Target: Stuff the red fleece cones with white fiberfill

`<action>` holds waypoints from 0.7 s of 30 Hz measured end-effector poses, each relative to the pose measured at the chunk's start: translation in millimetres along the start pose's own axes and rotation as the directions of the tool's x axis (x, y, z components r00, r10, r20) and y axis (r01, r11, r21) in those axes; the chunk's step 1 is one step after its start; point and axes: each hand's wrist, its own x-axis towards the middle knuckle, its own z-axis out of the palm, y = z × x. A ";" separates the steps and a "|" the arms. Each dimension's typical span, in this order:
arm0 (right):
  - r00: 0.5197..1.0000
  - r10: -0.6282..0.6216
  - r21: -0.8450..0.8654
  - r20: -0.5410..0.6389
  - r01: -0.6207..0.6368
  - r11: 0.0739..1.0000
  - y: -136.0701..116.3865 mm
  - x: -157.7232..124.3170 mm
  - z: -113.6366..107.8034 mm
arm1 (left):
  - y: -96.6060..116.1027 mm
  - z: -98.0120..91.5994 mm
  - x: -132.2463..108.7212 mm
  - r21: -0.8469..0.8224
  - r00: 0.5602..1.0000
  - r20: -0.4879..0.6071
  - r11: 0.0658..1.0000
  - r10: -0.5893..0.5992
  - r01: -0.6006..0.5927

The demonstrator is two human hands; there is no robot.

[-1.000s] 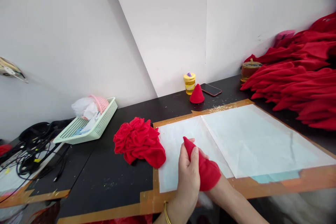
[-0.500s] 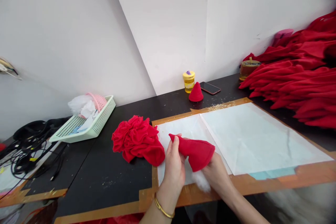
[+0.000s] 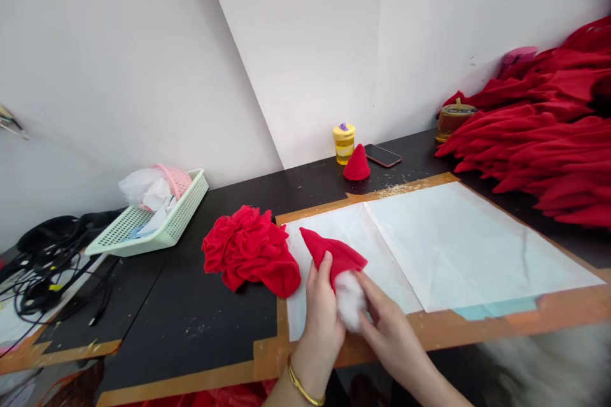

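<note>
My left hand (image 3: 321, 318) grips the open end of a small red felt cone (image 3: 329, 249) that points up and to the left over the white paper (image 3: 443, 248). My right hand (image 3: 389, 324) presses a tuft of white stuffing (image 3: 350, 299) against the cone's opening, fingers pinched on it. A heap of crumpled red felt pieces (image 3: 251, 251) lies just left of my hands on the black table (image 3: 200, 311).
A stuffed red cone (image 3: 356, 164), a yellow jar (image 3: 344, 142) and a phone (image 3: 382, 155) stand at the back. A large pile of red fabric (image 3: 539, 140) fills the right. A green basket (image 3: 157, 219) and cables (image 3: 42, 267) lie left. White stuffing (image 3: 544, 362) sits lower right.
The cone turned from hanging over my right hand to pointing up-left, held by my left hand. My right hand came out of it and brought white stuffing to its opening.
</note>
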 end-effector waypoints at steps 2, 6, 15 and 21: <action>0.997 -0.058 -0.091 -0.056 0.053 0.994 -4.8 12.1 -5.8 | -4.9 -1.4 -6.3 -0.001 0.996 0.079 0.999 0.034 -0.034; 0.972 -0.201 -0.185 -0.121 0.177 0.967 -9.6 33.0 -11.1 | -16.1 -3.8 -18.0 0.159 0.962 0.245 0.975 0.116 -0.158; 0.975 -0.129 -0.099 -0.183 0.113 0.989 -13.8 34.9 1.0 | -29.6 -1.8 -25.9 0.294 0.965 0.221 0.934 0.141 -0.204; 0.947 -0.080 0.492 0.310 -0.088 0.866 -43.3 16.3 -17.1 | -10.9 -20.1 -18.1 0.391 0.972 0.207 0.901 0.114 -0.189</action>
